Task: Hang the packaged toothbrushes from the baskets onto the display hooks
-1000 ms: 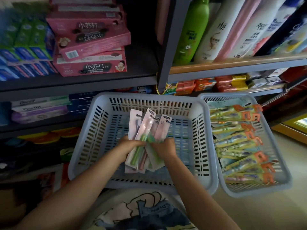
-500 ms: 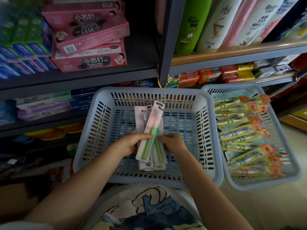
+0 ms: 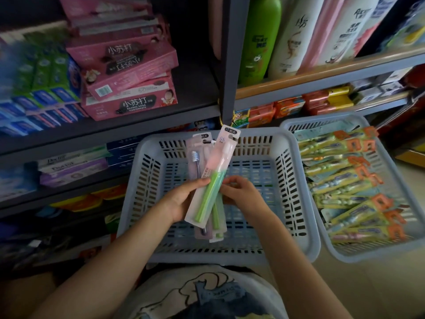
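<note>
My left hand (image 3: 181,200) grips a small stack of packaged toothbrushes (image 3: 210,180) above the near grey basket (image 3: 147,180). The front pack shows a green and pink brush; a pack with a dark-handled brush sits behind it. My right hand (image 3: 241,194) pinches the right edge of the same stack. The inside of this basket looks bare under the packs. A second grey basket (image 3: 322,122) on the right holds several toothbrush packs with orange tops (image 3: 358,187). No display hooks are in view.
Dark shelves stand ahead: pink toothpaste boxes (image 3: 128,86) at upper left, tall shampoo bottles (image 3: 292,35) at upper right, small red and yellow boxes (image 3: 315,104) below them. A shelf post (image 3: 232,61) rises between. My lap lies under the near basket.
The fanned packs have been squared into one stack and lifted higher above the basket. The view has tilted slightly upward toward the shelves.
</note>
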A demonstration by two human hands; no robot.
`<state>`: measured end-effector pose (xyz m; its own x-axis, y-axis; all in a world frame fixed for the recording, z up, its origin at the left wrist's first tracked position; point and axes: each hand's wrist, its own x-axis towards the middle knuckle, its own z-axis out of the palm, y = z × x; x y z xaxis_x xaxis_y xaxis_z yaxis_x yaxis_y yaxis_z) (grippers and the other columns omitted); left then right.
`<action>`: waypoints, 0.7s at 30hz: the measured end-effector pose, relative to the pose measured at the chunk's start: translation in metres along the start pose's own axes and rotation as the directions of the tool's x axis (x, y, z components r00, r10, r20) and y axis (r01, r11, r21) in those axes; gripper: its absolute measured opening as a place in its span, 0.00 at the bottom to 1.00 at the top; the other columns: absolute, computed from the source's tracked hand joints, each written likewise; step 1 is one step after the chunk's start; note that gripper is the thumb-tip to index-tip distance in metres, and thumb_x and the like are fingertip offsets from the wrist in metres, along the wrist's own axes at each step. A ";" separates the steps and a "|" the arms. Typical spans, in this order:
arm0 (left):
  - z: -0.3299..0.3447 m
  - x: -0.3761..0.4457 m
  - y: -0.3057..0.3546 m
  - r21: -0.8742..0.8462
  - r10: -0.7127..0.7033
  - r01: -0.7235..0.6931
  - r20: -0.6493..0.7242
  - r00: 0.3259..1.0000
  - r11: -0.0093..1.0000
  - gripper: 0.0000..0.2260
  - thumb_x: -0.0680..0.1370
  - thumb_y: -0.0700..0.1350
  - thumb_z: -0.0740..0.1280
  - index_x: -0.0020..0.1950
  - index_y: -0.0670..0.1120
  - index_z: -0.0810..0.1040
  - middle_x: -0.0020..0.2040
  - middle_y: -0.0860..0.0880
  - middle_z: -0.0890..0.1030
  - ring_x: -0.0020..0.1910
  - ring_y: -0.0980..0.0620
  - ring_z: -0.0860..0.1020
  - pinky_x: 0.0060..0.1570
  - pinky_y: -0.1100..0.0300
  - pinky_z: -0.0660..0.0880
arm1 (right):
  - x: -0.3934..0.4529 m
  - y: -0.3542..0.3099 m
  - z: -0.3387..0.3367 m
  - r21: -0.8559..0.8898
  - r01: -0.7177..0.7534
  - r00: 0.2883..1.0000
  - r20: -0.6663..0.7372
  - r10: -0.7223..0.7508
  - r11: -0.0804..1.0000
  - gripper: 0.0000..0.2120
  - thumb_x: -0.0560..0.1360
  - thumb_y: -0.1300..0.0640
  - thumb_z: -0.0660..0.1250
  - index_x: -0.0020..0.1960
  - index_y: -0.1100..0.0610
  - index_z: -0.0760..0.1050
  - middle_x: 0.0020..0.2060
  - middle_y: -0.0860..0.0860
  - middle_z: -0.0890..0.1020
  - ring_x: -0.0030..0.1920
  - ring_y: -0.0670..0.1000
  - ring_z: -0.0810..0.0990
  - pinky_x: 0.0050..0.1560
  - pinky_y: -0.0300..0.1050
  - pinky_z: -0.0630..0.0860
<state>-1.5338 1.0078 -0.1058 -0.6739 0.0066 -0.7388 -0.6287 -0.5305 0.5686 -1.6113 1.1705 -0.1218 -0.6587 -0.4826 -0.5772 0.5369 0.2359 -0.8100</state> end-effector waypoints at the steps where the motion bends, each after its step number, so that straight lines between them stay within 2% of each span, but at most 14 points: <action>1: 0.000 -0.004 0.001 0.020 0.010 -0.010 0.006 1.000 1.000 0.16 0.69 0.49 0.77 0.52 0.42 0.82 0.38 0.44 0.85 0.35 0.49 0.83 0.36 0.58 0.81 | -0.003 -0.003 0.003 0.020 0.019 1.000 0.012 -0.020 1.000 0.07 0.77 0.62 0.73 0.51 0.60 0.76 0.43 0.58 0.80 0.45 0.56 0.82 0.53 0.56 0.82; 3: -0.002 -0.011 0.006 0.033 0.068 -0.068 -0.001 0.998 0.997 0.24 0.63 0.52 0.80 0.54 0.42 0.82 0.39 0.44 0.85 0.36 0.48 0.83 0.38 0.58 0.80 | -0.010 -0.012 0.013 0.013 0.050 0.998 0.037 -0.051 0.999 0.07 0.78 0.63 0.71 0.54 0.62 0.76 0.44 0.59 0.81 0.44 0.58 0.81 0.51 0.55 0.82; 5: -0.007 -0.019 0.012 -0.010 0.122 -0.122 0.000 0.993 0.993 0.30 0.58 0.53 0.81 0.55 0.42 0.82 0.42 0.42 0.84 0.39 0.46 0.82 0.41 0.55 0.80 | -0.018 -0.025 0.026 0.044 0.091 0.993 0.065 -0.094 0.995 0.03 0.81 0.64 0.66 0.52 0.62 0.78 0.40 0.57 0.82 0.39 0.55 0.80 0.44 0.49 0.82; 8: -0.023 -0.040 0.025 -0.065 0.249 -0.252 -0.053 0.967 0.965 0.21 0.65 0.49 0.75 0.55 0.42 0.82 0.41 0.42 0.84 0.36 0.47 0.83 0.35 0.57 0.80 | -0.031 -0.050 0.059 0.180 0.104 0.994 0.023 -0.110 0.978 0.10 0.83 0.62 0.61 0.49 0.63 0.80 0.38 0.56 0.81 0.34 0.54 0.79 0.40 0.47 0.79; 10: -0.037 -0.059 0.034 -0.081 0.345 -0.350 -0.078 0.936 0.933 0.21 0.67 0.46 0.74 0.59 0.42 0.81 0.45 0.40 0.84 0.40 0.45 0.84 0.39 0.54 0.81 | -0.040 -0.062 0.086 0.207 0.137 0.989 0.020 -0.144 0.969 0.12 0.83 0.57 0.61 0.51 0.64 0.80 0.39 0.56 0.81 0.36 0.53 0.81 0.41 0.48 0.80; 12: -0.053 -0.082 0.043 -0.088 0.425 -0.434 -0.107 0.899 0.897 0.19 0.70 0.42 0.77 0.61 0.44 0.81 0.49 0.39 0.85 0.45 0.43 0.84 0.45 0.50 0.82 | -0.048 -0.069 0.116 0.048 0.231 0.971 0.056 -0.233 0.972 0.11 0.82 0.54 0.66 0.53 0.61 0.81 0.42 0.56 0.82 0.41 0.52 0.83 0.45 0.48 0.82; 14: -0.068 -0.111 0.050 -0.110 0.470 -0.488 -0.155 0.869 0.866 0.19 0.70 0.44 0.76 0.60 0.47 0.81 0.49 0.41 0.86 0.45 0.43 0.85 0.43 0.51 0.82 | -0.057 -0.077 0.147 -0.121 0.323 0.945 0.102 -0.312 0.939 0.09 0.78 0.54 0.72 0.54 0.58 0.81 0.46 0.57 0.84 0.45 0.51 0.83 0.49 0.47 0.82; 15: -0.075 -0.125 0.054 -0.123 0.493 -0.515 -0.167 0.854 0.848 0.20 0.69 0.45 0.75 0.60 0.47 0.81 0.49 0.41 0.86 0.46 0.44 0.86 0.43 0.51 0.82 | -0.062 -0.083 0.162 -0.153 0.348 0.936 0.115 -0.333 0.925 0.09 0.76 0.55 0.74 0.54 0.57 0.81 0.46 0.55 0.85 0.45 0.50 0.84 0.49 0.45 0.83; 17: -0.091 -0.152 0.061 -0.137 0.546 -0.572 -0.184 0.817 0.809 0.20 0.68 0.47 0.74 0.60 0.47 0.81 0.50 0.41 0.86 0.46 0.45 0.86 0.42 0.52 0.83 | -0.069 -0.094 0.188 -0.148 0.385 0.919 0.147 -0.365 0.911 0.07 0.76 0.58 0.74 0.54 0.57 0.81 0.45 0.51 0.87 0.45 0.48 0.85 0.50 0.42 0.82; 21: -0.127 -0.195 0.079 -0.127 0.624 -0.659 -0.232 0.746 0.741 0.20 0.69 0.43 0.73 0.60 0.44 0.82 0.50 0.41 0.86 0.46 0.45 0.86 0.41 0.54 0.83 | -0.081 -0.114 0.236 -0.094 0.480 0.868 0.198 -0.456 0.872 0.08 0.78 0.58 0.72 0.57 0.56 0.81 0.48 0.52 0.86 0.50 0.52 0.85 0.57 0.51 0.82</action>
<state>-1.4026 0.8569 0.0372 -0.8050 -0.5227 -0.2806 0.0274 -0.5052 0.8626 -1.4944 0.9837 0.0415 -0.7118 -0.6935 -0.1114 0.1028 0.0541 -0.9932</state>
